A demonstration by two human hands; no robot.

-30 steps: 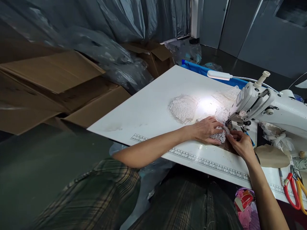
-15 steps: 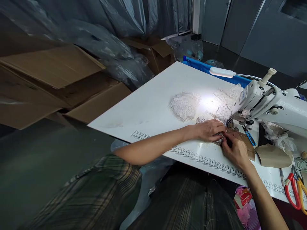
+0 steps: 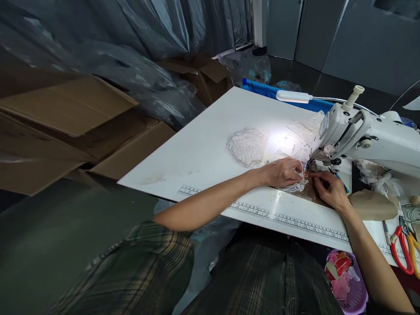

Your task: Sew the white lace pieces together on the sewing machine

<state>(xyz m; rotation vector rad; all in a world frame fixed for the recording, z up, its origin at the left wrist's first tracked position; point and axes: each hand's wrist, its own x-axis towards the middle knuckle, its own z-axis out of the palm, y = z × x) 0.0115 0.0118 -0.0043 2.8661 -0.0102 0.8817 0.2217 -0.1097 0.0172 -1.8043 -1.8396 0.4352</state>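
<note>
My left hand (image 3: 285, 172) is closed on a piece of white lace (image 3: 295, 187), just left of the sewing machine's needle area. Fingers bent and tips together, my right hand (image 3: 330, 188) is at the needle's right, low over the brown board (image 3: 316, 197). Whatever those fingertips pinch is too small to make out. A small red spot shows on the work between both hands. The sewing machine (image 3: 374, 140) stands behind my right hand, its lamp (image 3: 294, 96) lighting the table. A rounded pile of white lace (image 3: 246, 146) lies left of the bright spot.
The white table (image 3: 197, 144) has a ruler scale along its front edge. More lace (image 3: 303, 131) lies behind my hands. Red-handled scissors (image 3: 402, 251) and a tan cloth piece (image 3: 374, 204) are at right. A purple basket (image 3: 359, 288) stands below; cardboard boxes (image 3: 65, 105) are at left.
My right hand has moved away from my left hand, to the right, and a gap shows between them. The lace under my left hand shows more. The view has shifted slightly.
</note>
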